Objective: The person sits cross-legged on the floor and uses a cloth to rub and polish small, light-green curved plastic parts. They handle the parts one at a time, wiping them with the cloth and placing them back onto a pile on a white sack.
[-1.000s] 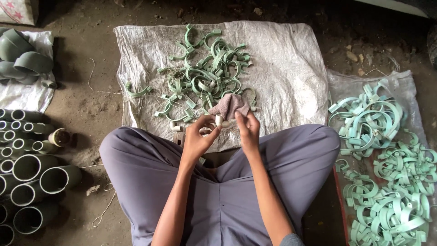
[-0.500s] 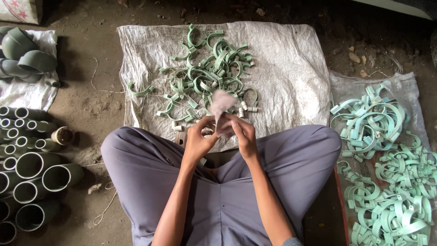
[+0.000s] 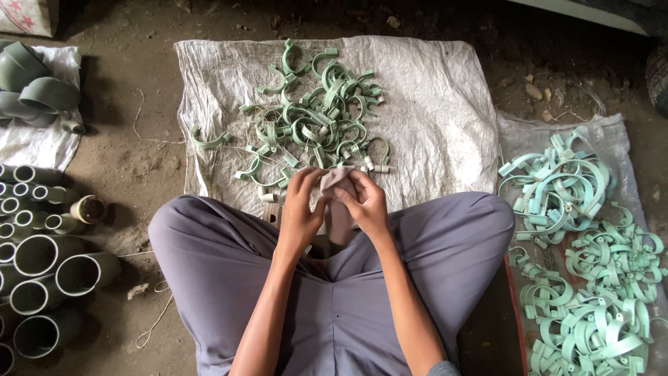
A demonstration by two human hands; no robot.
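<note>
Woven white sack (image 3: 431, 104) on a dirt floor, with a person sitting cross-legged at its near edge.

Grey trousers (image 3: 334, 292) fill the lower middle; grey pipe pieces (image 3: 42, 271) lie at the left, and a big heap of pale green clamps (image 3: 591, 278) at the right. A smaller pile of darker green clamps (image 3: 313, 118) rests on the sack. Just below it, left hand (image 3: 300, 209) and right hand (image 3: 365, 202) meet, fingers closed on a small greyish cloth (image 3: 337, 182) between them.
</note>
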